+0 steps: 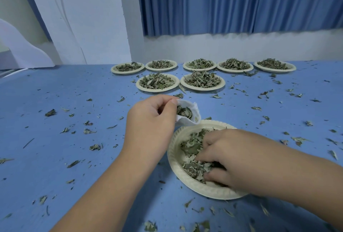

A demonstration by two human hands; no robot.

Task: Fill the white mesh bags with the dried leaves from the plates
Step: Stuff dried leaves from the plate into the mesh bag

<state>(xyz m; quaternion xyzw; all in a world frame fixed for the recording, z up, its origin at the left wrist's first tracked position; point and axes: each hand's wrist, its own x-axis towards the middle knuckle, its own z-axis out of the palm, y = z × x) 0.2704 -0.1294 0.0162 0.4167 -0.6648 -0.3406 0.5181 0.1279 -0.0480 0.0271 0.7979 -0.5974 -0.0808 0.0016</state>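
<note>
White mesh bag (187,121) half-hidden in left hand (150,118); right hand (232,157) grips leaves (191,146).

White mesh bag (193,120): mouth open, partly filled, pinched at its rim by the left hand (150,120), above the near plate's far rim. Near plate (174,165): pale, fluted, holding dried leaves (191,146) gripped by the right hand (232,157). Seven far plates (157,90): heaped, in two rows
</note>
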